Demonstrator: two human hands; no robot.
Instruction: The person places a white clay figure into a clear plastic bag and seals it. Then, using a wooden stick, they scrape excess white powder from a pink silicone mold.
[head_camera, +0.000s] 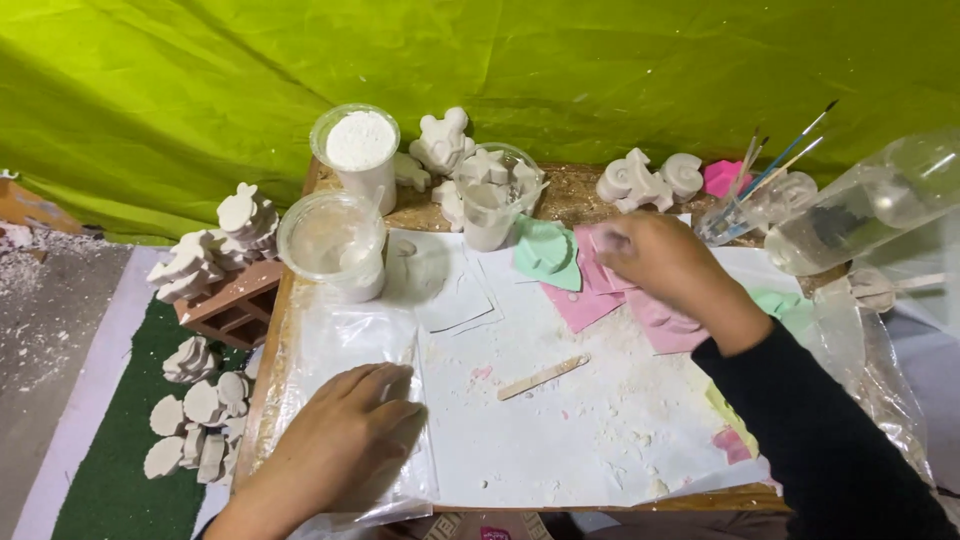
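Note:
My left hand (345, 435) lies flat, palm down, on a clear plastic sheet (340, 340) at the table's front left. My right hand (660, 262), in a dark sleeve, reaches over a stack of pink moulds (590, 295) and its fingers pinch the top one. A green mould (545, 252) lies just left of the pink ones. A wooden stick (542, 377) rests on the white powder-dusted paper (560, 430) between my hands.
Two clear cups (333, 243) (360, 150) with white plaster stand at the back left; a third cup (492, 205) is behind. White cast figures (445, 140) (650, 180) line the back. Brushes (770, 170) and a clear bottle (870, 205) sit right. More casts (200, 410) lie on the floor left.

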